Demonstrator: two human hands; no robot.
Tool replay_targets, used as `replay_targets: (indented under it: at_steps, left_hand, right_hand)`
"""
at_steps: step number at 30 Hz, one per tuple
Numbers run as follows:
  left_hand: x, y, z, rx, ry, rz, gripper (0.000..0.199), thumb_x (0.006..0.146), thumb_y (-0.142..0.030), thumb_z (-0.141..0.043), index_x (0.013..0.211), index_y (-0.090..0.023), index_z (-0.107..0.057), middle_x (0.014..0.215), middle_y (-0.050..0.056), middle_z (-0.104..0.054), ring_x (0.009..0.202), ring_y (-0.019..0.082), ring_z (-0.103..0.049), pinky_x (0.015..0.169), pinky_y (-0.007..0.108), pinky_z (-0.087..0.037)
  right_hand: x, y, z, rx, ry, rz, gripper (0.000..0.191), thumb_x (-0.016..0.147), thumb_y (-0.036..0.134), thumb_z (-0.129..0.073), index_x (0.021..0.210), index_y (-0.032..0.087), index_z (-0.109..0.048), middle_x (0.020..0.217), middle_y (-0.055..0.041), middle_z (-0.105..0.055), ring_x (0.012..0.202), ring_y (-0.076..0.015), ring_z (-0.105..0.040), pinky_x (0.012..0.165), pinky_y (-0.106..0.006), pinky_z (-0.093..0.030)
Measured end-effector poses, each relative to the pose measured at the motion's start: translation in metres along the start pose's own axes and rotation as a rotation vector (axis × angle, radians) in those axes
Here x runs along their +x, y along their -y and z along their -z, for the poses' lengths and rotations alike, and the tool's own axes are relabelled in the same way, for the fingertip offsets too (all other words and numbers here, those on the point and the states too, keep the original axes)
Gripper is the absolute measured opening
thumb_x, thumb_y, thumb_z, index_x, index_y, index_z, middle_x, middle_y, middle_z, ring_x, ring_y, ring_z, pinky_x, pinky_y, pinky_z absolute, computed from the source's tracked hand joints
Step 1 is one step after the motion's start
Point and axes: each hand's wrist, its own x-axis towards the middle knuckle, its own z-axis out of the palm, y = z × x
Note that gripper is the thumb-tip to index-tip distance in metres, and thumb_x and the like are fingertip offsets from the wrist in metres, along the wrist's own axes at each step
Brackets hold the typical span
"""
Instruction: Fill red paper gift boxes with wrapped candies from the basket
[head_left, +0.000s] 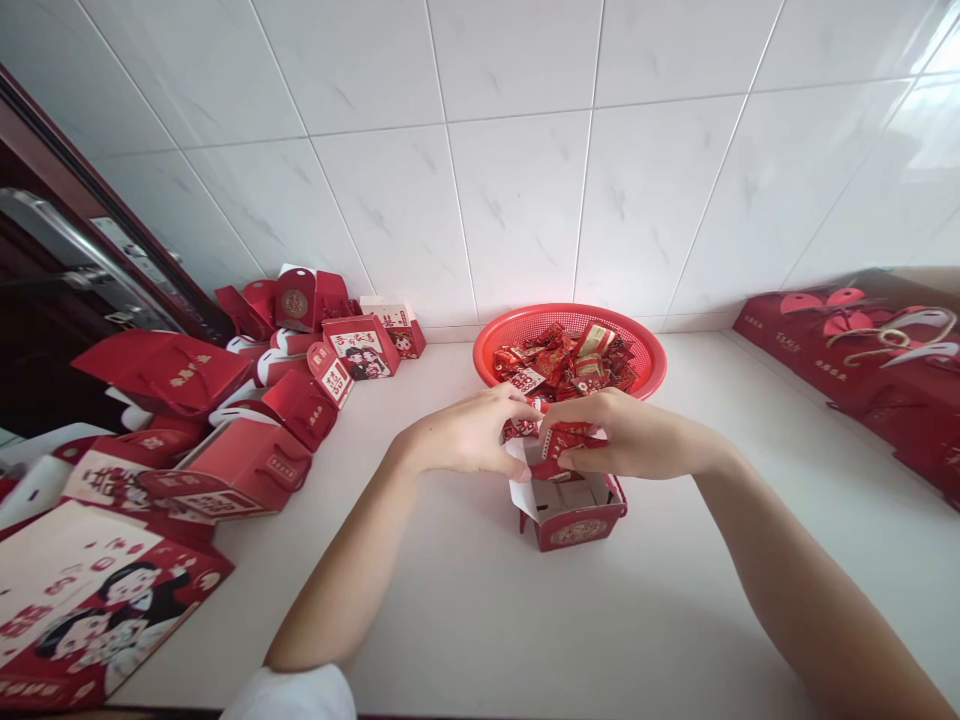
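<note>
A small red gift box [574,528] stands upright on the white surface with its top open and a white inner flap raised on its left. My right hand [637,432] is above the box, its fingers closed on a red wrapped candy [568,445]. My left hand [469,432] arches over the box's left flap, with thumb and fingers around another red patterned candy wrapper [519,428]. Just behind both hands sits a red plastic basket [654,368] with many candies [551,355] in red and gold wrappers. The box's far side is partly hidden by my hands.
Many red gift boxes [225,465] crowd the left side, with a larger printed box [142,600] at the front left. More red boxes with cord handles [817,345] line the right. A tiled wall [517,200] closes the back, and a door handle [82,255] shows far left.
</note>
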Motion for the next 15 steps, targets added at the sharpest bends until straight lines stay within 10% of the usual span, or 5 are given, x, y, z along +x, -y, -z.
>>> replay_targets:
  at_steps: [15]
  left_hand:
    - [0.0001, 0.0005, -0.0020, 0.008, 0.000, -0.004, 0.067, 0.066, -0.040, -0.081, 0.130, -0.028, -0.067, 0.135, 0.007, -0.057, 0.105, 0.026, -0.062, 0.079, 0.029, -0.048]
  right_hand:
    - [0.0007, -0.0012, 0.0012, -0.059, 0.034, -0.163, 0.022, 0.088, 0.034, -0.066, 0.073, 0.022, -0.055, 0.059, 0.0042, -0.054, 0.050, -0.0106, -0.045, 0.051, -0.027, -0.030]
